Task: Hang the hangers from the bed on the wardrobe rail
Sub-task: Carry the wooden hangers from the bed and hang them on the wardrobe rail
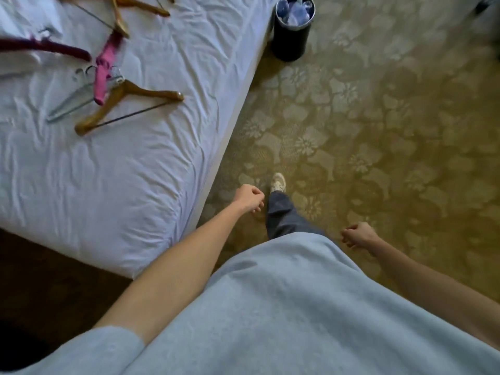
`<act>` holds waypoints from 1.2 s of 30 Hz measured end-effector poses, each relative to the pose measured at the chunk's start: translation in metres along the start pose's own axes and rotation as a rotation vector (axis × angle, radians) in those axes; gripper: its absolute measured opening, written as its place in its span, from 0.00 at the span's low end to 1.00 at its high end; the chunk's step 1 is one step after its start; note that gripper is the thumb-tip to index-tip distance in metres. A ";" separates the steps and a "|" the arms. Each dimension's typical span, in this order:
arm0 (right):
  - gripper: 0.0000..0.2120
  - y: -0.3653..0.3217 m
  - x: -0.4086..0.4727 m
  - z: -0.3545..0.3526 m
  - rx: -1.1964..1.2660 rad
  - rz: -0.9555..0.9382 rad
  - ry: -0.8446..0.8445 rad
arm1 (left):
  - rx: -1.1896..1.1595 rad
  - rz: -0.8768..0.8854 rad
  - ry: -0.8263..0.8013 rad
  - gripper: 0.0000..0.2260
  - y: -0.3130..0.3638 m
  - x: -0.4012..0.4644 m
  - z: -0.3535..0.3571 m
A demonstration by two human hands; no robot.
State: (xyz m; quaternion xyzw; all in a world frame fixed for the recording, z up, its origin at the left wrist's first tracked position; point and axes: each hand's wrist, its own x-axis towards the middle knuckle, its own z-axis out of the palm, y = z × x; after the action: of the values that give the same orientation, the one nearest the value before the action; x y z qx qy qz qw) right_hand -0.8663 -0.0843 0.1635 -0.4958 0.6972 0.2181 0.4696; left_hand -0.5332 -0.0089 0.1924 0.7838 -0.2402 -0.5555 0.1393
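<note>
Wooden hanger (127, 105) lies on the bed (135, 171), up-left of the nearer left hand (247, 197); right hand (358, 235) likewise loosely curled, empty.

Floor: yellow-olive carpet (378, 131) with a pale floral pattern, covering the right of the view. Far end: a dark cylindrical waste bin (290, 36) standing upright on the carpet just beside the corner of the bed, holding crumpled pale plastic (296, 9). Lower left: a dark wooden surface (40, 280) in shadow. Foreground: the person's light blue shirt (297, 320), a dark blue trouser leg (281, 215), and a white shoe (278, 182) planted on the carpet.
</note>
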 end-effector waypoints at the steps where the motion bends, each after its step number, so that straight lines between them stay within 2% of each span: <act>1: 0.09 -0.017 0.015 -0.016 0.007 0.006 -0.010 | 0.018 -0.010 0.011 0.05 0.017 0.015 -0.011; 5: 0.11 -0.103 0.053 -0.071 -0.019 -0.024 -0.053 | 0.047 -0.126 0.055 0.08 0.065 0.056 -0.061; 11: 0.10 -0.288 0.094 -0.138 -0.117 -0.276 -0.087 | -0.068 -0.229 0.149 0.09 0.118 0.107 -0.126; 17: 0.08 -0.468 0.136 -0.181 -0.175 -0.497 -0.139 | -0.163 -0.348 0.175 0.08 0.152 0.172 -0.165; 24: 0.08 -0.627 0.209 -0.255 -0.282 -0.568 -0.174 | -0.218 -0.459 0.157 0.10 0.235 0.278 -0.220; 27: 0.08 -0.678 0.238 -0.302 -0.375 -0.546 -0.167 | -0.252 -0.445 0.168 0.12 0.298 0.321 -0.256; 31: 0.09 -0.730 0.283 -0.363 -0.435 -0.509 -0.111 | -0.323 -0.313 0.206 0.09 0.391 0.375 -0.306; 36: 0.08 -0.799 0.319 -0.393 -0.561 -0.487 -0.136 | -0.394 -0.227 0.249 0.08 0.474 0.424 -0.363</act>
State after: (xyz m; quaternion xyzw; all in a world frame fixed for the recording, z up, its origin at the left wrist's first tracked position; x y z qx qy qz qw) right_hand -0.3442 -0.8724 0.1974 -0.7409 0.4392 0.3149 0.3987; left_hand -0.1850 -0.6529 0.2062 0.8259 -0.0186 -0.5027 0.2546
